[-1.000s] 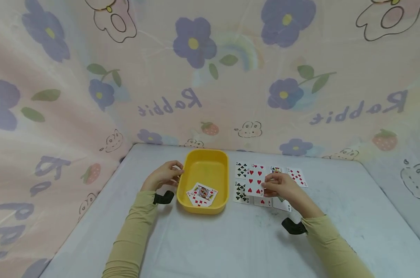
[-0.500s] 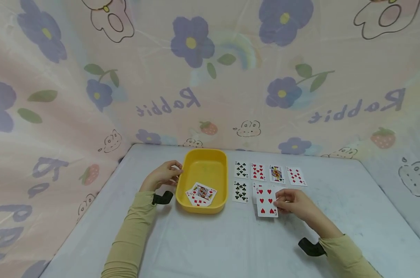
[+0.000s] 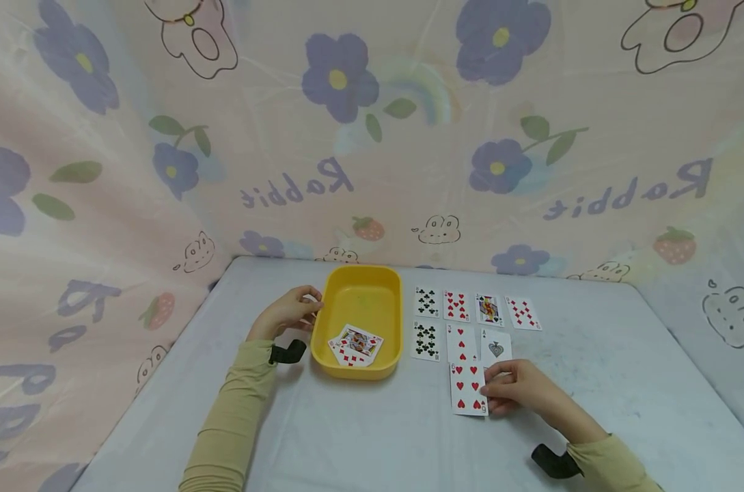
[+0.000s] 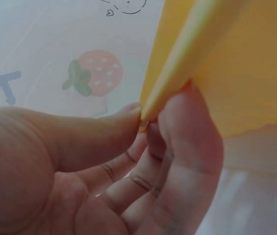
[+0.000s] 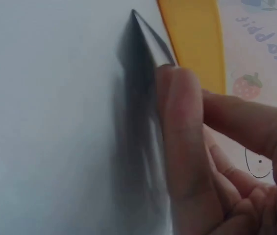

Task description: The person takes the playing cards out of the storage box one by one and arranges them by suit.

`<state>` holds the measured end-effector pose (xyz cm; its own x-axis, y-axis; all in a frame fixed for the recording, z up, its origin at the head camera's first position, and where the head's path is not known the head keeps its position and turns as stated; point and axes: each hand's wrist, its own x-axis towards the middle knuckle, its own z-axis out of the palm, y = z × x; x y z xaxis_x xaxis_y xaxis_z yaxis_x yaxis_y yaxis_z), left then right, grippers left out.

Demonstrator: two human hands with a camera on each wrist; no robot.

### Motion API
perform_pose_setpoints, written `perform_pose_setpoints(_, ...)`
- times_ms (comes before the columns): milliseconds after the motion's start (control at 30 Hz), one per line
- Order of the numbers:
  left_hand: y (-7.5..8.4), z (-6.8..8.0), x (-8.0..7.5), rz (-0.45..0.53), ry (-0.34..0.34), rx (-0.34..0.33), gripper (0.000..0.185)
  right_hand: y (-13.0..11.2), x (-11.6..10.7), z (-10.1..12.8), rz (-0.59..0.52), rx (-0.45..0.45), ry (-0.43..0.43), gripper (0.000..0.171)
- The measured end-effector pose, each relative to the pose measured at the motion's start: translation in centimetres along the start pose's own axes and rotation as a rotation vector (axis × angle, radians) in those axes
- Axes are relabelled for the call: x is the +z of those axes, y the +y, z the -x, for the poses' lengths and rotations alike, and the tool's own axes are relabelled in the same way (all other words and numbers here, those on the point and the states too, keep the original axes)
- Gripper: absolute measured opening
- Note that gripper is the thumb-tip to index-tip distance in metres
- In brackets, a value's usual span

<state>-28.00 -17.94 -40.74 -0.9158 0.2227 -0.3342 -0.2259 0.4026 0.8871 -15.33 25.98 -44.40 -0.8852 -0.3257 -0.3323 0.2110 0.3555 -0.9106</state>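
Note:
In the head view my right hand [image 3: 522,391] pinches the six of hearts [image 3: 468,389] by its right edge, just in front of the three of hearts [image 3: 460,342] and the ace of spades [image 3: 496,346]. The right wrist view shows this card [image 5: 150,41] edge-on between thumb and fingers, tilted over the white table. My left hand [image 3: 287,313] holds the left rim of a yellow tray [image 3: 399,307]. Close up in the left wrist view, thumb and index finger pinch that tray's rim [image 4: 170,63]. Several playing cards [image 3: 356,345], a face card on top, overlap inside the tray.
The back row on the white table [image 3: 372,437] has a black club card [image 3: 427,302], a red heart card [image 3: 456,305], a jack [image 3: 489,309] and a diamond card [image 3: 523,313]. Another club card [image 3: 425,340] lies below. A printed curtain [image 3: 408,157] hangs behind.
My right hand has drawn the six of hearts toward the table's front, from over the rows to below the second row, uncovering the three of hearts and ace. My left hand stays put.

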Motion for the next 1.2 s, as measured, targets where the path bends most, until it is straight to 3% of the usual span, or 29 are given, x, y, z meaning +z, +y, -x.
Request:
perform_pose_setpoints(933,0.0,-0.1,0.0,0.007,-0.003,0.0,0.022,0.2,1.5,0.1,0.132,0.092,0.047,0.025)
perform_pose_setpoints(1200,0.0,0.1,0.0,0.0,0.0,0.003,0.022,0.1,1.4,0.3,0.151,0.081,0.058,0.027)
